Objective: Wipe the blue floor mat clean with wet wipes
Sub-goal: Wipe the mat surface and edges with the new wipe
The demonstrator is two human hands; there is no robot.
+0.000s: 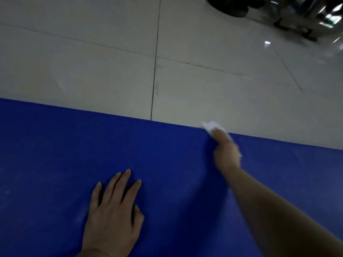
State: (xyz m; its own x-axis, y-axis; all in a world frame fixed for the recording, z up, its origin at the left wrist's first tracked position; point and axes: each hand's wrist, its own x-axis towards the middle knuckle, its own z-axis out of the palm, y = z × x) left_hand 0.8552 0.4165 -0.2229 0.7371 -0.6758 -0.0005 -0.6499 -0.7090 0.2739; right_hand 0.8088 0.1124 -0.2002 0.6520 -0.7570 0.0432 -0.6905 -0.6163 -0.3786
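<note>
The blue floor mat [65, 154] fills the lower half of the view, and its far edge runs from left to right across the tiles. My left hand [113, 214] lies flat on the mat with fingers spread and straight. My right hand [225, 151] reaches out to the mat's far edge and presses a white wet wipe [211, 126] against it. The wipe sticks out past my fingertips onto the tile. The right hand is blurred, so its grip on the wipe is unclear.
Pale floor tiles [92, 62] with dark grout lines lie beyond the mat. Dark wheels and shiny metal legs of some furniture [289, 13] stand at the top right. Faint pale smudges show on the mat near its left side.
</note>
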